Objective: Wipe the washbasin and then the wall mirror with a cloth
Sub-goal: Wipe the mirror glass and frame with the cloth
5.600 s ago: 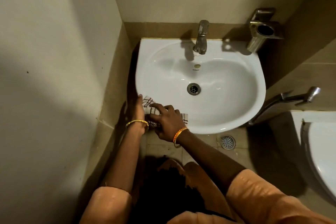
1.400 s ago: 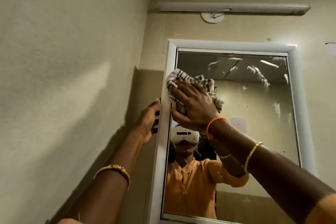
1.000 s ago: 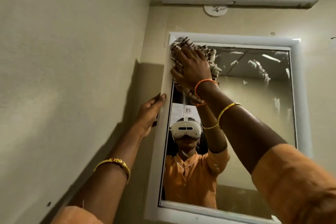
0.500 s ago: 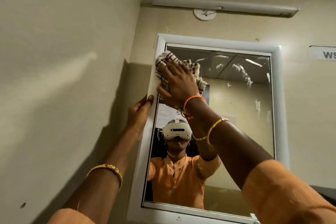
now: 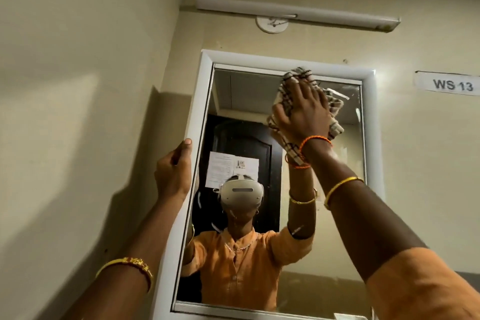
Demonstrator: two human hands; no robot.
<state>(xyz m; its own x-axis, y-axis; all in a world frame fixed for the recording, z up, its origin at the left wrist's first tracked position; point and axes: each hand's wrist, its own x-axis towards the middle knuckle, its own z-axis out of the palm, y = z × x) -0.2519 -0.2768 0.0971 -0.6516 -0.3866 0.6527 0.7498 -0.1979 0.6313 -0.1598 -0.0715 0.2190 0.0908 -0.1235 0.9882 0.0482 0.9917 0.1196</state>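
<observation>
A white-framed wall mirror (image 5: 197, 101) fills the middle of the view. My right hand (image 5: 302, 112) presses a checked cream-and-brown cloth (image 5: 335, 106) flat against the glass near the top right of the mirror. My left hand (image 5: 172, 171) grips the left edge of the mirror frame, about halfway up. The washbasin is out of view below.
A tube light (image 5: 296, 11) runs along the wall above the mirror, with a round white fitting (image 5: 271, 24) under it. A label reading WS 13 (image 5: 450, 83) is stuck on the wall at the right. A side wall (image 5: 78, 86) stands close on the left.
My right hand has slid the cloth from the mirror's top left corner across to its top right. My left hand still holds the frame's left edge.
</observation>
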